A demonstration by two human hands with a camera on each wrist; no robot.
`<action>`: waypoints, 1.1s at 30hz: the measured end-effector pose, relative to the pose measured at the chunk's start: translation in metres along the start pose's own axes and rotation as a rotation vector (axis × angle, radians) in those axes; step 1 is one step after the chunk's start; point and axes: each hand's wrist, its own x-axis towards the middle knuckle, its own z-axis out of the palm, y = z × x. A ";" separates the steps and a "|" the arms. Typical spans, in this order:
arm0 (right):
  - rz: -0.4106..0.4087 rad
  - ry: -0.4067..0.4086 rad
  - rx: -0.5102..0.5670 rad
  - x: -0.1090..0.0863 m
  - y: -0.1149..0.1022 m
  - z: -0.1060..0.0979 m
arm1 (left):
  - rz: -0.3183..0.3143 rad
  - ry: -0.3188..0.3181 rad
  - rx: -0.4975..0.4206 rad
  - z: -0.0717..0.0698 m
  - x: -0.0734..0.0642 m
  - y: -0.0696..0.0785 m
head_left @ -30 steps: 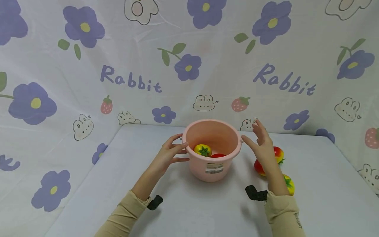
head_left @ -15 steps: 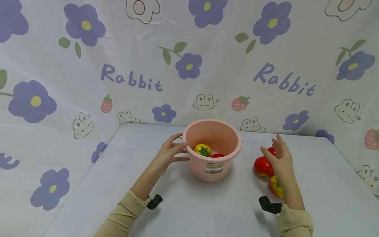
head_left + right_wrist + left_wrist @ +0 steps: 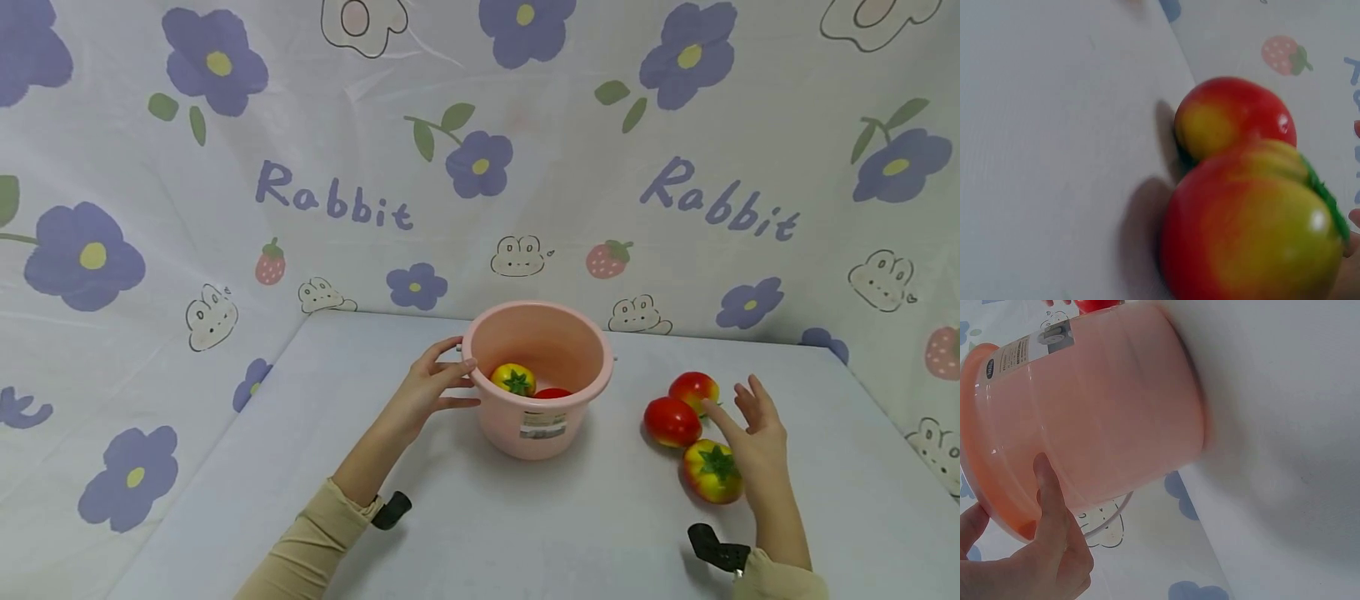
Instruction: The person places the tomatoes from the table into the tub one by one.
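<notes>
A pink bucket (image 3: 498, 425) stands upright on the white table, holding a yellow tomato (image 3: 513, 380) with a green calyx and a red tomato (image 3: 552, 393) that is partly hidden. My left hand (image 3: 423, 392) grips its left rim, thumb over the edge and fingers against the outer wall. To the right lie a red tomato (image 3: 670, 422), a red-and-yellow tomato (image 3: 692, 389) and a yellow tomato (image 3: 708, 472) with a green calyx. My right hand (image 3: 765, 458) is beside these with spread fingers, holding nothing; in the right wrist view two tomatoes (image 3: 1254, 225) loom close.
A patterned cloth (image 3: 570, 167) with flowers and rabbits hangs behind the table (image 3: 465, 525). Black wrist cameras (image 3: 716, 547) are strapped to both wrists. The bucket's thin handle (image 3: 1110, 519) shows behind it in the left wrist view.
My right hand has moved right and toward me, from beside the bucket to the right of the loose tomatoes, uncovering them. The left hand and bucket have stayed in place.
</notes>
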 end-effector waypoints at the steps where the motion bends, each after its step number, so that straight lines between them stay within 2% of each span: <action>1: 0.006 0.004 -0.002 -0.001 0.002 -0.001 | 0.002 0.000 0.004 0.000 0.000 0.000; 7: 0.029 -0.005 0.001 0.001 0.021 -0.004 | 0.006 0.000 0.014 0.000 0.000 0.000; 12: 0.063 -0.060 0.005 0.002 0.030 -0.002 | 0.011 -0.003 0.017 0.000 -0.001 0.001; 20: 0.083 -0.078 -0.019 0.002 0.033 0.003 | 0.010 -0.005 0.005 0.001 0.000 0.000; 33: 0.063 -0.066 0.014 0.008 0.032 0.004 | 0.016 -0.013 -0.005 0.001 0.003 0.000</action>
